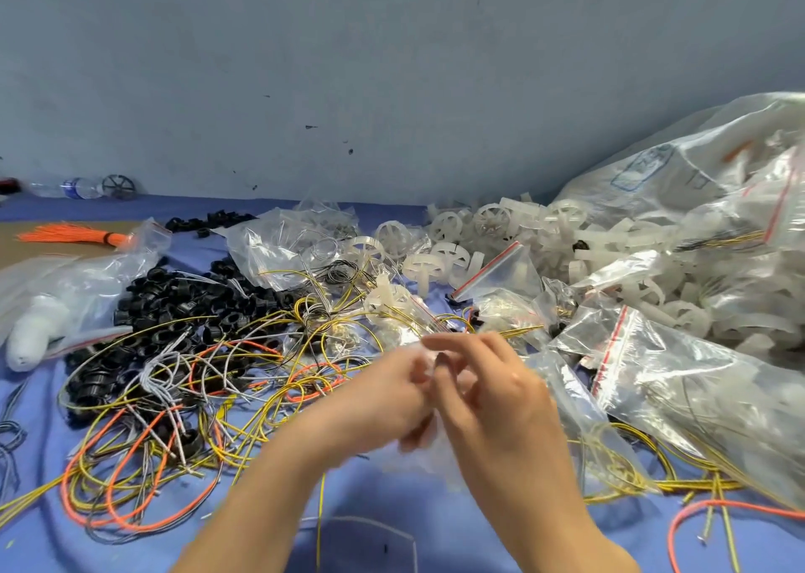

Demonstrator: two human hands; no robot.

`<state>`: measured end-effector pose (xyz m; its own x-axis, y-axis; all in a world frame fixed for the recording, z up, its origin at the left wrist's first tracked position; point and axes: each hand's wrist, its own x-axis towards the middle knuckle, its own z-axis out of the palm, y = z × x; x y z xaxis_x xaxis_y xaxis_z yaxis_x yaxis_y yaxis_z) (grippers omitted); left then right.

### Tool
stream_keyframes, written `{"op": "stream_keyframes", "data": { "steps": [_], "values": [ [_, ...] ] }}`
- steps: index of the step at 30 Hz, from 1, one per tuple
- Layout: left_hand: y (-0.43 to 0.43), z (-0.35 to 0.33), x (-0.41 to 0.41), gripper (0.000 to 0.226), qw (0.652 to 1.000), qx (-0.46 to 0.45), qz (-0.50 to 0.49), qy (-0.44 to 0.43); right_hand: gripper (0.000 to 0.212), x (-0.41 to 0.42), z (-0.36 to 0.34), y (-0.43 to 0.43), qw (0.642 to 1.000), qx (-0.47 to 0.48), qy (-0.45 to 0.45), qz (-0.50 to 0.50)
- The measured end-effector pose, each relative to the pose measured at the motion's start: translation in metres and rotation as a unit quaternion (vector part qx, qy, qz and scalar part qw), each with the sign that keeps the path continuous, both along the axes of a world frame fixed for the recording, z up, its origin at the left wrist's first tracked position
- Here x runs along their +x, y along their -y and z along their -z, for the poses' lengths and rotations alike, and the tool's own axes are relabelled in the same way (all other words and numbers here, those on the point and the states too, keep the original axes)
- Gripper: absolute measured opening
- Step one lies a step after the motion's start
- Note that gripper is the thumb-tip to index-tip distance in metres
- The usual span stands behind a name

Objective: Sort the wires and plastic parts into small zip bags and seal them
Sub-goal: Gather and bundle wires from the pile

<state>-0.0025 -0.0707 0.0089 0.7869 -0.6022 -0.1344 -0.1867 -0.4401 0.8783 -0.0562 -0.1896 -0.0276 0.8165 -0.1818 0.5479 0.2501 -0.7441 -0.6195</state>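
No text legible anywhere, blue printed stamp on the large clear bag [640, 172] too blurred to read, water bottle [80, 188] label too small.

Scuffed grey-blue wall [392, 71] behind blue-covered table [370, 507].

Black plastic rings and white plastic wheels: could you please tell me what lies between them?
In the head view, a crumpled clear plastic bag and tangled yellow wires lie between the black rings and white wheels.
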Motion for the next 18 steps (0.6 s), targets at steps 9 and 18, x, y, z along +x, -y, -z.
{"op": "stream_keyframes", "data": {
  "steps": [9, 18],
  "values": [
    [-0.008, 0.052, 0.077, 0.018, 0.953, -0.004, -0.202, 0.226, 0.021, 0.012, -0.002, 0.060, 0.986, 0.129, -0.069, 0.075],
    [0.023, 0.072, 0.068, 0.009, 0.938, 0.037, -0.166, 0.302, 0.021, 0.009, -0.009, 0.057, 0.980, 0.194, -0.050, 0.007]
  ]
}}
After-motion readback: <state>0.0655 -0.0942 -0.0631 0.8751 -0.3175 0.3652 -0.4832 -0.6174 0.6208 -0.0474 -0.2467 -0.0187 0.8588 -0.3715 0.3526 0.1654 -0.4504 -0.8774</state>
